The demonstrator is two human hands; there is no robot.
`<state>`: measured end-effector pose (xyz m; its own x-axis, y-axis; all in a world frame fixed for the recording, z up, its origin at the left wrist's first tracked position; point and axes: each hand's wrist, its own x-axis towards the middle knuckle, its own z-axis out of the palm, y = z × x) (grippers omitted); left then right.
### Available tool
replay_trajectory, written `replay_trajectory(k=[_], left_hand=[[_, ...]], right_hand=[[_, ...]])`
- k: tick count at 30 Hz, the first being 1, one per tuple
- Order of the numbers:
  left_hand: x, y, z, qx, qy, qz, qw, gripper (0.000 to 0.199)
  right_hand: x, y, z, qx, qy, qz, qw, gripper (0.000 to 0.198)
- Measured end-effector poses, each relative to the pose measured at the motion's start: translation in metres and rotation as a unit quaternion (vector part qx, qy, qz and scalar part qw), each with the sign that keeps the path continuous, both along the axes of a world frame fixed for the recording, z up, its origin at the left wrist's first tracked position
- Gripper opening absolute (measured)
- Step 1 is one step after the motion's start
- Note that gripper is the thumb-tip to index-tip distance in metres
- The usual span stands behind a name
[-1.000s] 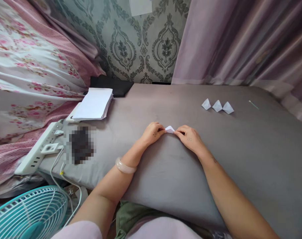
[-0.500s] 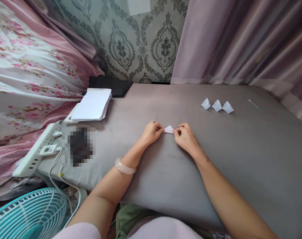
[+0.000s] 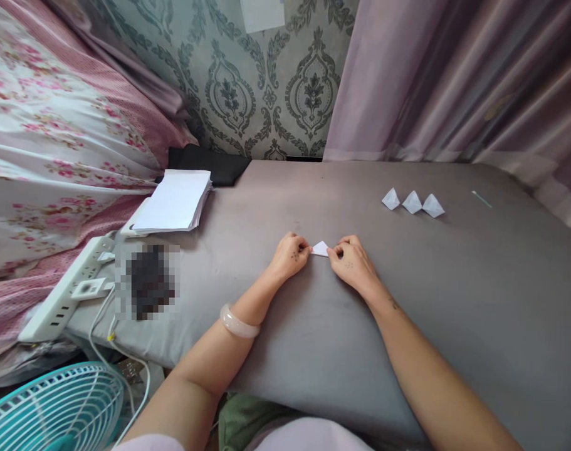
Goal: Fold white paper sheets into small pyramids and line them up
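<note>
Fingers (image 3: 306,250) of the left hand (image 3: 289,255) pinch one low corner of a small white folded paper (image 3: 321,248), while those of the right hand (image 3: 353,260) are closed on the opposite corner, the right thumb and forefinger pressed together there. Between the two hands, this folded paper sits near the middle of the grey cloth-covered surface (image 3: 285,197), its peak pointing away from the person. A second ago it showed a shaded lower facet beneath the peak; now it presents one plainer, pale triangular face, and the right hand has turned slightly around its corner. That suggests a fold is being settled and lined up, though the creases are too small to read. Farther off and to the right stand three white paper shapes (image 3: 412,202) in a row, each with a peaked outline, well apart from the hands; beyond them lies a thin stick (image 3: 481,199). On the left, a stack of white sheets (image 3: 175,200) rests just in front of a black folded item (image 3: 214,164). Nearer the person, a white power strip (image 3: 54,308) runs along the left edge, above a turquoise fan (image 3: 59,410).
</note>
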<state>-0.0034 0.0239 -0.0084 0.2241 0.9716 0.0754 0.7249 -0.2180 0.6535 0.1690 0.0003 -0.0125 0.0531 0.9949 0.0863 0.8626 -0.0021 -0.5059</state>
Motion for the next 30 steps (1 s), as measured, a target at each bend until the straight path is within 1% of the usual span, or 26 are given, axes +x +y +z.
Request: replay_trajectory(k=[9,15,19,20,24,28,30], left_hand=[[0.003,0.000,0.001,-0.017,0.003,0.019,1.000,0.013],[0.002,0.000,0.000,-0.016,0.035,0.009,0.999,0.014],[0.003,-0.002,-0.001,0.017,0.052,-0.011,0.998,0.011],[0.003,-0.003,-0.001,0.027,0.048,-0.019,0.998,0.012],[0.005,-0.002,-0.004,0.037,0.022,-0.055,0.998,0.030],[0.005,0.002,-0.006,0.023,0.005,-0.065,0.998,0.032],[0.004,0.004,-0.006,0.015,-0.003,-0.064,0.998,0.033]], right_hand=[[0.002,0.004,-0.004,-0.009,0.001,-0.003,1.000,0.026],[0.007,0.006,-0.005,-0.011,0.016,0.002,1.000,0.027],[0.012,0.008,-0.005,-0.012,0.030,0.010,0.999,0.028],[0.013,0.008,-0.005,-0.010,0.036,0.014,0.999,0.027],[0.018,0.008,-0.007,0.014,0.063,0.029,0.997,0.022],[0.024,0.007,-0.007,0.029,0.086,0.038,0.995,0.013],[0.025,0.006,-0.004,0.040,0.102,0.027,0.994,0.012]])
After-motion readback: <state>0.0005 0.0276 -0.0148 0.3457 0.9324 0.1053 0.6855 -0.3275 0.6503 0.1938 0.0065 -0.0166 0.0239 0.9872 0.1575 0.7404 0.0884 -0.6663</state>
